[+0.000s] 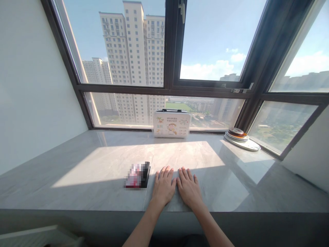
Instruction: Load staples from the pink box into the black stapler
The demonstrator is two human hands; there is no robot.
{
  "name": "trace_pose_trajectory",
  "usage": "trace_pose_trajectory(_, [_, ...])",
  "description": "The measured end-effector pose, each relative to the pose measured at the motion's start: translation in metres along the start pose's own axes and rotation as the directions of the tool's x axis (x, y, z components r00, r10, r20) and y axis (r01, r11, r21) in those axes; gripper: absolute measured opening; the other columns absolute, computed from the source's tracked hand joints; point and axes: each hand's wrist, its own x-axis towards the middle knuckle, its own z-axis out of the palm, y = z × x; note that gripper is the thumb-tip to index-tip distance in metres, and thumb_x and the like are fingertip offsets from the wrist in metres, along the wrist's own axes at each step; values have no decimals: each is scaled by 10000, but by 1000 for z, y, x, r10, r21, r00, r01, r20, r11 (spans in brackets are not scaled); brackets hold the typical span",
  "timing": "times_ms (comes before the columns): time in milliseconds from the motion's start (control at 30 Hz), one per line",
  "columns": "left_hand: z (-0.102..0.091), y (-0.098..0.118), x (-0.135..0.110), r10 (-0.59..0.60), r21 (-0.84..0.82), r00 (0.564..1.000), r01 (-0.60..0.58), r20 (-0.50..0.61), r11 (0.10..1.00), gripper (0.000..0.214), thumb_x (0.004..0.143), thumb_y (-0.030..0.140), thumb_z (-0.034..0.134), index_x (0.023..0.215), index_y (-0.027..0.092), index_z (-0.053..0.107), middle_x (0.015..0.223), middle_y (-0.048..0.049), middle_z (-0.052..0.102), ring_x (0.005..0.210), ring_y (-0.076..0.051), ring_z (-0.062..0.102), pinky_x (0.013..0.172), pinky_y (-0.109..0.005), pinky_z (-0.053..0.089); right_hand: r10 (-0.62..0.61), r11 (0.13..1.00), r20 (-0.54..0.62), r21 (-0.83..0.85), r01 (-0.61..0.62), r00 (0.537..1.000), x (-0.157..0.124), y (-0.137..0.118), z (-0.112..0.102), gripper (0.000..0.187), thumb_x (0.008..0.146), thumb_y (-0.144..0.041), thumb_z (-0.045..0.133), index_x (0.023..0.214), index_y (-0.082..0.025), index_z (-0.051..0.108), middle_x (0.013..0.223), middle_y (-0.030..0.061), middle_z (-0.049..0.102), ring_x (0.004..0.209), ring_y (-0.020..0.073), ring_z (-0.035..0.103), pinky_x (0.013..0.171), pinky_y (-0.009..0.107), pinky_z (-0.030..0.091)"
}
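Observation:
My left hand [163,187] lies flat, palm down, on the pale marble-look windowsill [102,192], its fingers stretched toward the window. Beside it my right hand [189,188] rests the same way, the two thumbs almost meeting. Neither holds anything. Just left of my left hand is a small flat item [137,175] with a dark right edge; its pink and white front is pixelated, so its kind cannot be made out. Farther back, a white carrying case [171,124] with a cartoon print and a dark handle stands upright against the window.
A stack of plates [238,136] sits in the right back corner by the window frame. Dark window frames [123,88] border the sill at the back. A white wall [33,85] closes the left side. The sill's front edge [77,210] runs below my wrists.

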Motion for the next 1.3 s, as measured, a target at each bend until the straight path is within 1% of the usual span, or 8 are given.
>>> trace_pose_trajectory(300, [-1, 0, 0, -3, 4, 1000, 3, 4, 1000, 472, 1029, 417, 356, 1489, 334, 424, 1573, -39, 423, 1481, -271, 295, 1215, -560, 213, -9, 1000, -5, -4, 9, 1000, -1, 2, 2, 571, 1040, -422, 232, 1579, -263, 333, 1656, 50, 260, 1540, 283, 157, 1205, 508, 142])
trace_pose_trajectory(567, [-2, -1, 0, -3, 7, 1000, 3, 26, 1000, 475, 1036, 432, 334, 1493, 336, 419, 1586, -35, 405, 1485, -268, 290, 1221, -548, 211, -3, 1000, 5, 21, 2, 1000, -2, 0, -1, 568, 1040, -420, 232, 1580, -276, 329, 1657, 48, 257, 1543, 283, 147, 1208, 509, 137])
trace_pose_trajectory(833, [0, -1, 0, -3, -3, 1000, 3, 3, 1000, 477, 1024, 426, 360, 1488, 338, 426, 1574, -38, 422, 1476, -272, 306, 1214, -563, 220, -5, 1000, -2, 8, 5, 1000, -2, 0, 2, 570, 1038, -420, 235, 1583, -278, 322, 1659, 43, 251, 1544, 285, 144, 1210, 512, 133])
trace_pose_trajectory(1067, [0, -1, 0, 2, -26, 1000, -2, 14, 1000, 495, 1013, 476, 372, 1479, 324, 436, 1582, -45, 407, 1486, -268, 286, 1218, -553, 215, -4, 1000, -10, 4, 4, 1000, -2, 1, 5, 564, 1038, -372, 233, 1588, -270, 311, 1658, 41, 254, 1542, 286, 145, 1207, 507, 135])
trace_pose_trajectory(1300, [-1, -2, 0, 2, -34, 1000, -2, 13, 999, 495, 1015, 487, 363, 1472, 318, 447, 1575, -50, 418, 1483, -274, 290, 1217, -561, 209, -6, 1000, -10, -7, 6, 1000, -2, 1, 6, 567, 1037, -372, 240, 1590, -267, 304, 1658, 40, 255, 1541, 285, 145, 1206, 506, 142])
